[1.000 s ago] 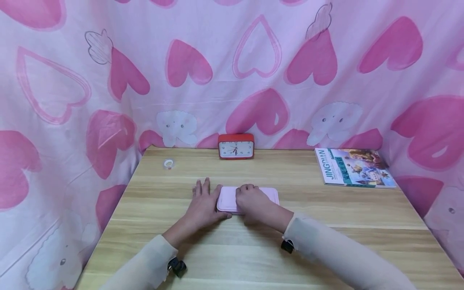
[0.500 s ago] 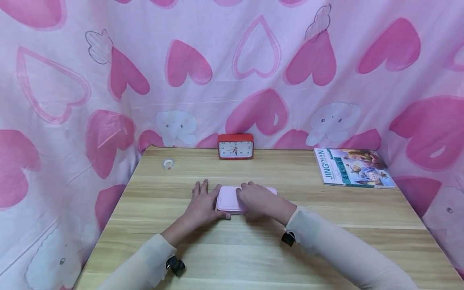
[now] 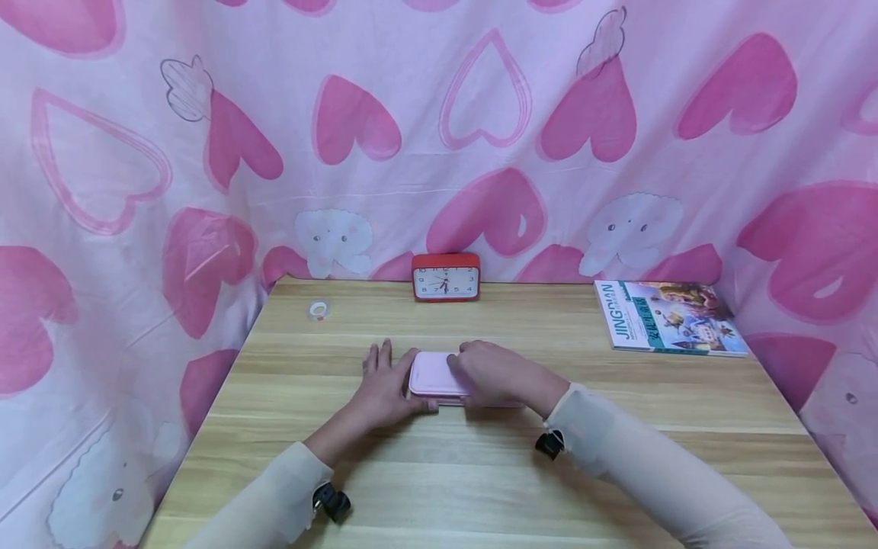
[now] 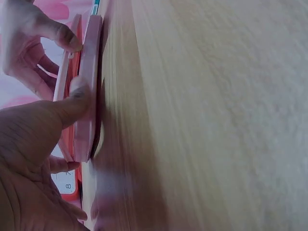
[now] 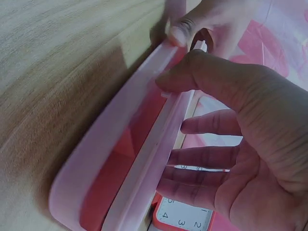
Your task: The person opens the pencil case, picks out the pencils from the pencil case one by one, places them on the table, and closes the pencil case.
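A flat pink box [image 3: 430,372] with rounded corners lies on the wooden table, its hinged lid [image 5: 159,159] raised a little along the front. Through the gap a red interior [image 5: 113,168] with a divider shows. My left hand [image 3: 382,389] holds the box's left end, thumb against the front of the base [image 4: 86,130], other fingers spread at the end and behind. My right hand [image 3: 497,372] grips the lid, thumb at its front edge and fingers over the top, hiding the box's right part in the head view.
A red clock [image 3: 446,278] stands at the table's back edge. A small roll of tape [image 3: 318,309] lies at the back left, and a magazine [image 3: 668,319] at the back right. A pink heart-patterned curtain [image 3: 357,122] surrounds the table [image 3: 439,488].
The lid's front edge has risen from the base, opening a gap. My right hand has moved slightly up and right with it. My left hand has stayed nearly still.
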`<state>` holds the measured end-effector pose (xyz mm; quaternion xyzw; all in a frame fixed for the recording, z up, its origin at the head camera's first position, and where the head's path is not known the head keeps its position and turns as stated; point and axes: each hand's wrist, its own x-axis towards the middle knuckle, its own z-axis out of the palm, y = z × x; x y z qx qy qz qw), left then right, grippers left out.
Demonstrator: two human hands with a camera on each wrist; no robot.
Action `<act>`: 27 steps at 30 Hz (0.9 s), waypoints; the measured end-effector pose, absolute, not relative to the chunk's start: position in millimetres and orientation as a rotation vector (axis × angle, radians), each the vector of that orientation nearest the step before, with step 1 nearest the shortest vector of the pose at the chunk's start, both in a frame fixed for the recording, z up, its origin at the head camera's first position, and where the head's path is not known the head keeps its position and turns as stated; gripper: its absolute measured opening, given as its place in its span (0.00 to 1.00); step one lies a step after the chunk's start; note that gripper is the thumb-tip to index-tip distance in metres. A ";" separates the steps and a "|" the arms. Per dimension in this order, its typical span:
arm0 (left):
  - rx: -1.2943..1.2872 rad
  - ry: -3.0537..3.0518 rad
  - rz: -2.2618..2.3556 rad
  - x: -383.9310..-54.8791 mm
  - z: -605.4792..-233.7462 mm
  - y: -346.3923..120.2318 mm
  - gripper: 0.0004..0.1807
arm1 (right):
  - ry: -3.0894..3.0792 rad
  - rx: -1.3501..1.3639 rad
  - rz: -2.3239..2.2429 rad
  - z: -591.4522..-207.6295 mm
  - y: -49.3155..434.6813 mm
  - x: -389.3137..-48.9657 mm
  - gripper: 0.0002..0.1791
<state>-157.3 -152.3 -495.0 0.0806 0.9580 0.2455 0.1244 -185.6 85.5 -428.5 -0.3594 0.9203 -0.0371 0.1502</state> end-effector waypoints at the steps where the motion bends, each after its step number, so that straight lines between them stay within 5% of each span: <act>1: 0.238 2.786 0.723 -157.6 -495.3 -152.7 0.60 | 2.644 -1.035 -0.099 -428.7 85.5 -185.7 0.35; 18: 0.231 2.802 0.784 -159.7 -493.3 -153.1 0.63 | 2.552 -0.983 -0.426 -428.1 104.3 -198.4 0.38; 27: 0.129 2.815 0.775 -157.3 -492.6 -149.4 0.72 | 2.426 -1.022 -0.840 -430.6 126.1 -221.0 0.27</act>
